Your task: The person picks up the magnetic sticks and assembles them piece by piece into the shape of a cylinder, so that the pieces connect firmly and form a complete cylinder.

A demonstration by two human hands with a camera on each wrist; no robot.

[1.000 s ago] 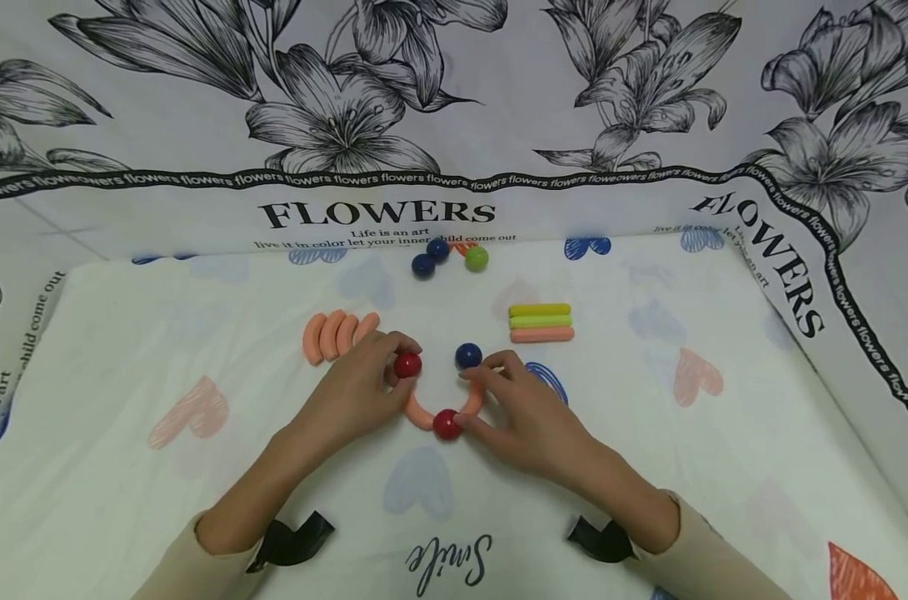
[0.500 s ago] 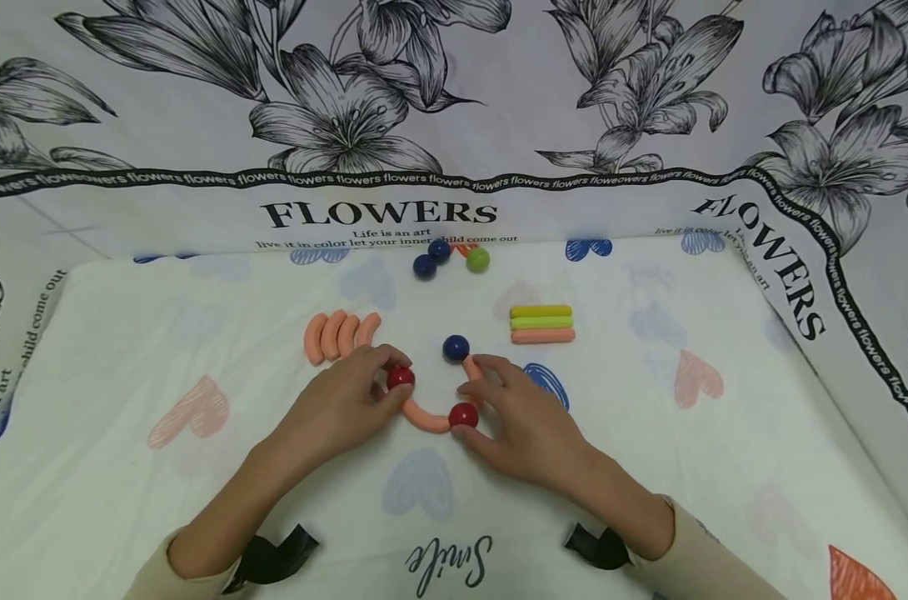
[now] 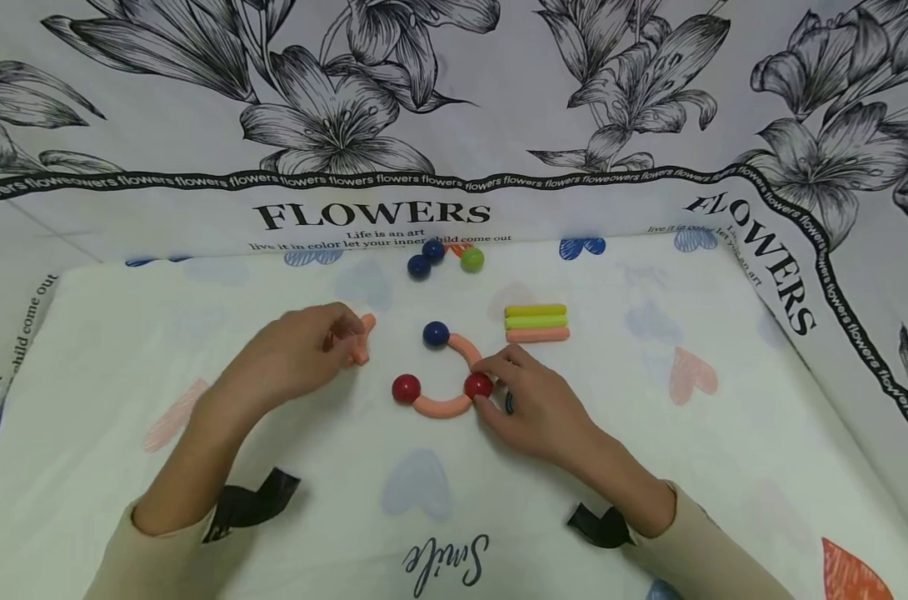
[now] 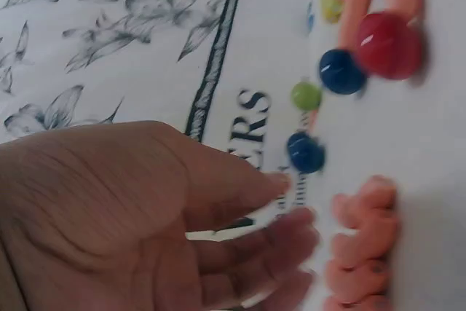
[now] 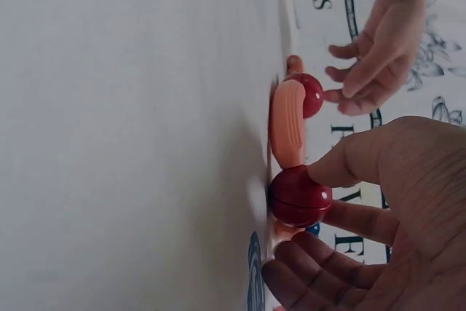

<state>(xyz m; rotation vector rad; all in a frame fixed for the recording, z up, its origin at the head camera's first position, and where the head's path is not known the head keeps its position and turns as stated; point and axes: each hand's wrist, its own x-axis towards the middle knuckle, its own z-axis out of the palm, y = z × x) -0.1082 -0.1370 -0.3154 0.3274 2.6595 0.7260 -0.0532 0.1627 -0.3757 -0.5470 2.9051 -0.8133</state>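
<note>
My right hand (image 3: 540, 408) pinches a glossy red ball (image 3: 477, 386) between thumb and fingers. From that ball one curved orange stick (image 3: 442, 407) runs left to a second red ball (image 3: 406, 388). Another curved orange stick (image 3: 465, 347) leads up to a dark blue ball (image 3: 435, 334). Over at the left, my left hand (image 3: 296, 354) hovers above a row of curved orange pieces (image 4: 360, 245), partly hiding them in the head view. Its fingers are loosely bent and hold nothing; the left wrist view shows a gap between fingertips and pieces.
Two blue balls (image 3: 420, 267) and a green ball (image 3: 472, 259) sit at the back of the white cloth. Straight sticks in yellow (image 3: 536, 310), lime (image 3: 536, 322) and orange (image 3: 537, 335) lie side by side to the right. A flower-print cloth (image 3: 341, 108) rises behind.
My left hand has let go of the left red ball and moved up-left to the curved pieces. The joined balls and sticks have turned, the blue ball shifting left, with my right hand at the middle ball.
</note>
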